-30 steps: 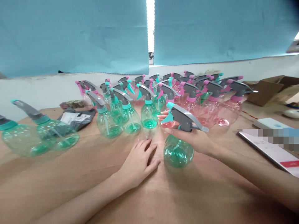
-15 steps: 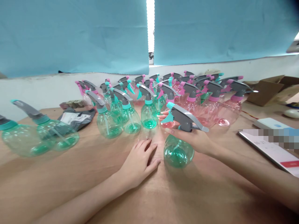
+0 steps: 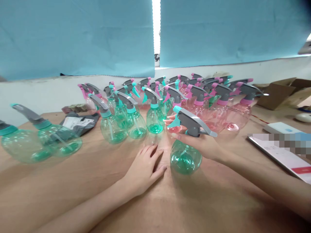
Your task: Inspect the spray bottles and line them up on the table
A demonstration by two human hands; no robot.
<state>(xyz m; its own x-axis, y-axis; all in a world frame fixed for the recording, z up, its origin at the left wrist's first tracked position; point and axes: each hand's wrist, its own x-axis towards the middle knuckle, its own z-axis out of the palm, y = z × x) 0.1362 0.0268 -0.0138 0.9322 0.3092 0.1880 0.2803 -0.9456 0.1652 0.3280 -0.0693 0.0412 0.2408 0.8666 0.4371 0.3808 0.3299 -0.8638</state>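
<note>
My right hand is wrapped round the neck of a clear green spray bottle with a grey and teal trigger head; the bottle stands on the brown table in front of me. Just left of that bottle, my left hand lies flat on the table, palm down, fingers stretched out and holding nothing. Behind both hands stands a crowd of several green spray bottles and pink spray bottles, all upright.
Two more green bottles stand at the far left. A dark grey plastic packet lies behind them. White papers or a booklet lie at the right, cardboard boxes at the back right. A blue curtain hangs behind.
</note>
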